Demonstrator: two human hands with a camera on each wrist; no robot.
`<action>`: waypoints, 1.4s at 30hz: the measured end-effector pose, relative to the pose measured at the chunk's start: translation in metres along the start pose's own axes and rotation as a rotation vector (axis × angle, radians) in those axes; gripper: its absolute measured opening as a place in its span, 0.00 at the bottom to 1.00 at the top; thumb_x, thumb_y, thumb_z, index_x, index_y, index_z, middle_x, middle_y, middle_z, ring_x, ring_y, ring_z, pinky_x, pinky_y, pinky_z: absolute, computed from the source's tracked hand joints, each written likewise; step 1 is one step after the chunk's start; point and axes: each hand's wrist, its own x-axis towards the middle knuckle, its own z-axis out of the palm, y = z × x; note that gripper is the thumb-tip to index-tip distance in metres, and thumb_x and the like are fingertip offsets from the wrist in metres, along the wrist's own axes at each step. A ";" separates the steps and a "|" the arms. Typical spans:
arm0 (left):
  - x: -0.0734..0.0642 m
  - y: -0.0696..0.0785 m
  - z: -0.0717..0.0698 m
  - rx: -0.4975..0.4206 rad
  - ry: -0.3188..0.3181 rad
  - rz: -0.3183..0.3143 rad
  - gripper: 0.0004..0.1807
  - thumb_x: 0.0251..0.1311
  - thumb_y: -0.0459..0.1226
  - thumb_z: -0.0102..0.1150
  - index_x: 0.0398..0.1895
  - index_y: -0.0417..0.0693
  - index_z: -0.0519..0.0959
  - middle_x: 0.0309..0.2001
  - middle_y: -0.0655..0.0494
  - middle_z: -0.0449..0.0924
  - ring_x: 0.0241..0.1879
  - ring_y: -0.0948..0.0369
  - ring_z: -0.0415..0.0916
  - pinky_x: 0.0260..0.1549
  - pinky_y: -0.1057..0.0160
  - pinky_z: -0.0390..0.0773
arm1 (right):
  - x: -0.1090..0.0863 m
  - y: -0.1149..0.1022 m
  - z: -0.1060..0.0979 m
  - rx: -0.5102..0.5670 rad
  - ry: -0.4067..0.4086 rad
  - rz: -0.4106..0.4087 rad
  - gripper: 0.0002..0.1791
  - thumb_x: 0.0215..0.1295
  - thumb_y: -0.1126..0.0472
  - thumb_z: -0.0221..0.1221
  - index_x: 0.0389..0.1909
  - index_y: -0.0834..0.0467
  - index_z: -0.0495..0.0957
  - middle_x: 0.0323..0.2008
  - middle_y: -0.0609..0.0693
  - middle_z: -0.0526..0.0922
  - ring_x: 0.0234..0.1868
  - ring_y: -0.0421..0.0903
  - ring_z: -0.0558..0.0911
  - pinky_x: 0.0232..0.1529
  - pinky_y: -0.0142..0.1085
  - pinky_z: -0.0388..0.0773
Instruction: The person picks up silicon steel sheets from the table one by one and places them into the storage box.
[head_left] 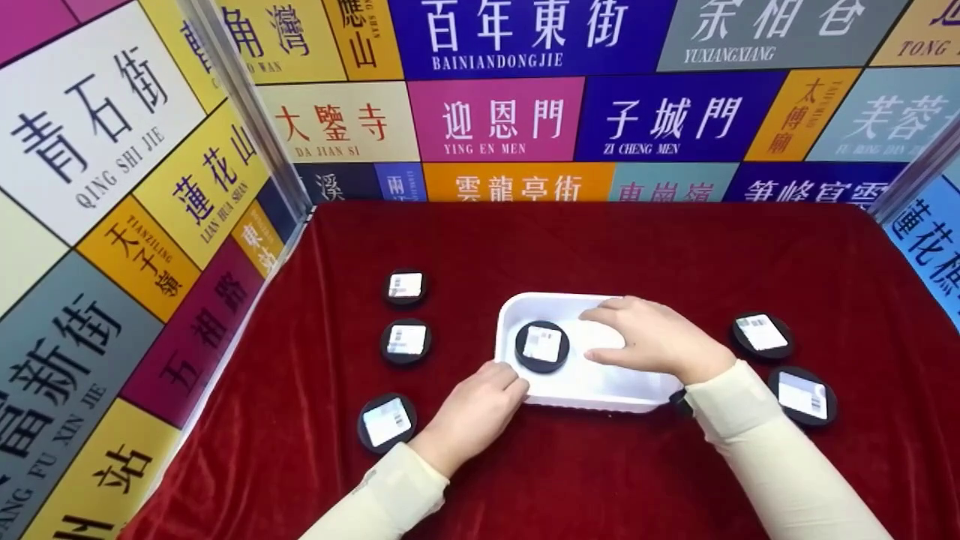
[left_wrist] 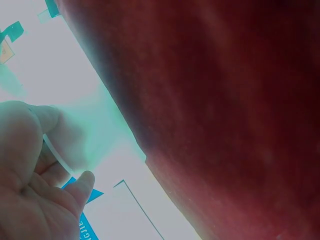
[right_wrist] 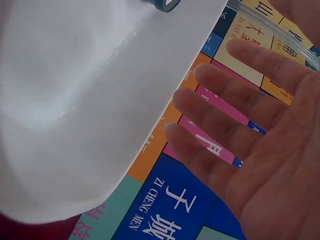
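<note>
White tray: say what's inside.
Inside the white tray lies one black disc with a white label, toward the left end. What's under the disc is covered; in the head view, the right hand hides part of the tray.

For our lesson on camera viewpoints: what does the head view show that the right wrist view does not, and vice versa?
Only the head view: the left hand gripping the white tray, both pale sleeves, and five black discs lying outside the tray.

Only the right wrist view: the full palm of the right hand.

Both: the right hand, the tray, the red cloth, the wall signs, and the disc inside the tray, though the wrist view catches only part of it.
</note>
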 end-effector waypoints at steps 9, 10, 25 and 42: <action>0.000 0.000 -0.002 0.002 -0.001 -0.001 0.08 0.72 0.38 0.55 0.32 0.50 0.78 0.33 0.59 0.77 0.40 0.60 0.76 0.42 0.66 0.79 | -0.009 0.002 -0.001 0.004 0.014 0.012 0.29 0.63 0.45 0.65 0.60 0.56 0.80 0.58 0.56 0.83 0.62 0.55 0.79 0.63 0.54 0.76; -0.001 0.001 -0.002 0.002 -0.003 -0.001 0.08 0.72 0.38 0.54 0.32 0.50 0.78 0.33 0.59 0.77 0.40 0.60 0.76 0.42 0.66 0.79 | -0.009 0.002 -0.001 0.004 0.015 0.012 0.28 0.63 0.45 0.65 0.60 0.56 0.80 0.58 0.56 0.82 0.62 0.55 0.79 0.62 0.54 0.76; 0.000 0.002 -0.002 -0.011 -0.008 -0.004 0.08 0.72 0.38 0.54 0.32 0.50 0.78 0.34 0.59 0.77 0.40 0.60 0.76 0.42 0.66 0.79 | -0.024 0.005 0.000 -0.013 0.050 0.007 0.27 0.64 0.45 0.65 0.59 0.57 0.81 0.56 0.58 0.82 0.61 0.56 0.78 0.62 0.54 0.76; 0.000 0.001 0.000 -0.014 0.007 -0.003 0.08 0.71 0.37 0.55 0.31 0.50 0.77 0.33 0.59 0.77 0.40 0.59 0.76 0.42 0.65 0.78 | -0.037 0.009 -0.002 -0.022 0.063 0.036 0.27 0.66 0.46 0.64 0.60 0.57 0.80 0.56 0.57 0.83 0.59 0.56 0.79 0.60 0.54 0.77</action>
